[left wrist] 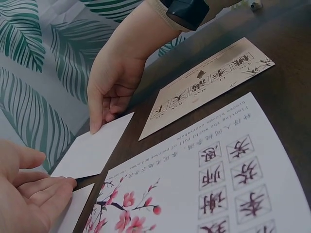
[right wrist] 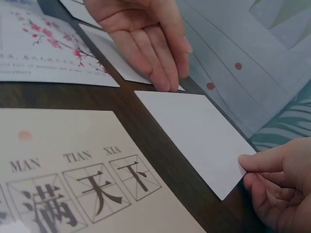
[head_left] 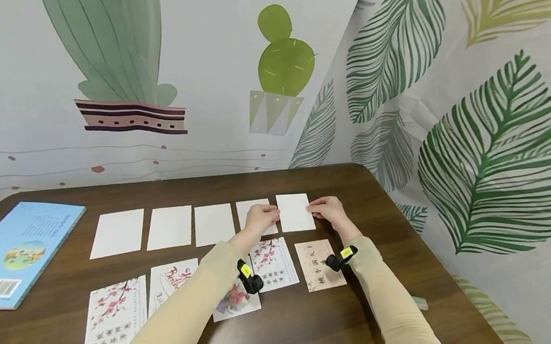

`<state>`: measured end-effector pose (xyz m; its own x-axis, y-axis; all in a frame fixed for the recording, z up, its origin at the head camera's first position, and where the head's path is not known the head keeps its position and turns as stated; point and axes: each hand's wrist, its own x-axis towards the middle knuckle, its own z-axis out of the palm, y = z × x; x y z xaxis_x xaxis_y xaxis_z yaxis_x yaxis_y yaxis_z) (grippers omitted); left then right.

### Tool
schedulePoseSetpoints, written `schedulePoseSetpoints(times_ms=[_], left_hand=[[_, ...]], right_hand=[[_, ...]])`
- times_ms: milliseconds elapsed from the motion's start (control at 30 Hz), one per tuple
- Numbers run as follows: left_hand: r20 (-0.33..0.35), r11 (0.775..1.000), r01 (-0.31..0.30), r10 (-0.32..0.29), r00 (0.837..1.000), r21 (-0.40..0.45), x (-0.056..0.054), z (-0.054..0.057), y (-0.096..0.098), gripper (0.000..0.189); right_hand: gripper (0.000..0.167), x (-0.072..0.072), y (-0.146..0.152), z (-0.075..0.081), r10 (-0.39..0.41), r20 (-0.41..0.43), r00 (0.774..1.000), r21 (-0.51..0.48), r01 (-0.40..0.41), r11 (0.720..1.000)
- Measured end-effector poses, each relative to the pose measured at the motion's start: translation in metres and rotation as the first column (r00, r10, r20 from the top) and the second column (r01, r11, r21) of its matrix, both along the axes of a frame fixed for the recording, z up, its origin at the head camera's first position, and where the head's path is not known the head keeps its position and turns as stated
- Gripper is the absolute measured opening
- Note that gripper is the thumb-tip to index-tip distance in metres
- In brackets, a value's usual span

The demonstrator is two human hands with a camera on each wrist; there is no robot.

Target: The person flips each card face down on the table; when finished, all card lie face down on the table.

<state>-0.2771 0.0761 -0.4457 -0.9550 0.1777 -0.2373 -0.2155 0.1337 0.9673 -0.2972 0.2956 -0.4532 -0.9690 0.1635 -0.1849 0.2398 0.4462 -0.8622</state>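
Note:
A blank white card (head_left: 296,212) lies at the right end of the back row. My right hand (head_left: 327,209) pinches its right edge, thumb on top and the other fingers curled below, as the right wrist view shows. My left hand (head_left: 260,219) is at its left edge with fingers fairly straight and thumb apart. Part of the neighbouring white card (head_left: 247,209) is hidden under that hand. Nearer to me is a beige card (head_left: 316,277) with Chinese characters, partly covered by my right wrist. Beside it lies a white card with pink blossoms (head_left: 279,263).
More blank cards, one of them a white card (head_left: 214,224), continue the back row leftwards. Printed cards form the front row, including a blossom card (head_left: 114,314) and a birthday card (head_left: 167,280), partly behind my left sleeve. A blue book (head_left: 24,251) lies far left. Patterned wall coverings border the brown table (head_left: 288,333).

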Motion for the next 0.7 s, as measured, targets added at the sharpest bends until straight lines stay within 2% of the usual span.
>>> schedulePoseSetpoints(times_ms=[433, 700], left_hand=[[-0.002, 0.998, 0.052, -0.052, 0.999, -0.048, -0.0012, 0.0062, -0.0019, 0.04], [0.006, 0.997, 0.07, -0.07, 0.998, -0.04, 0.0012, 0.0082, -0.0008, 0.041]], right_hand=[[0.027, -0.0049, -0.0045, -0.0013, -0.003, -0.005, 1.0, 0.073, 0.004, 0.997], [0.03, -0.0049, -0.002, -0.0014, -0.003, 0.005, 1.0, 0.089, 0.002, 0.996]])
